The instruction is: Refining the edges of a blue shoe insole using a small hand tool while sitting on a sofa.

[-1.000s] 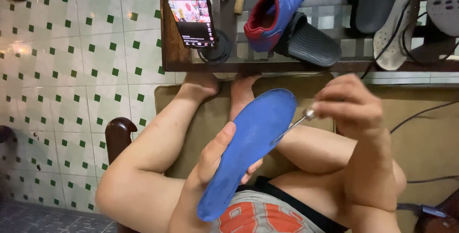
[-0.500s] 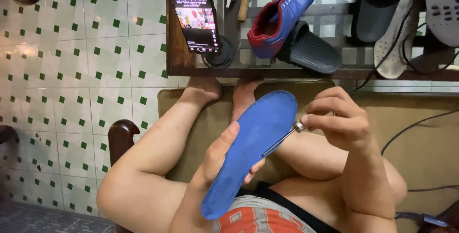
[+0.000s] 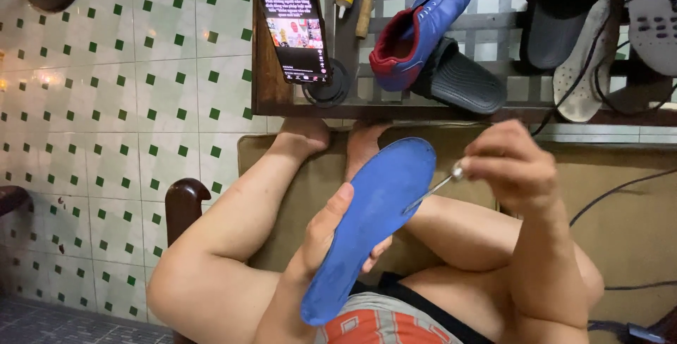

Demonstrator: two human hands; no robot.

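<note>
The left hand (image 3: 331, 234) grips a blue insole (image 3: 370, 227); the right hand (image 3: 511, 167) pinches a thin metal tool (image 3: 430, 192) against its edge. Beyond both hands, a wooden rack (image 3: 451, 107) holds a phone (image 3: 295, 25), a blue shoe (image 3: 423, 23) and dark slippers (image 3: 465, 79).

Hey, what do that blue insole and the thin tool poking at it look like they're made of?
The blue insole, held in the left hand, looks like matte foam or rubber: dull, scuffed surface, slight bend. The thin tool in the right hand looks like polished metal: slim silvery shaft with a bright glint. Neither is certain.
</note>
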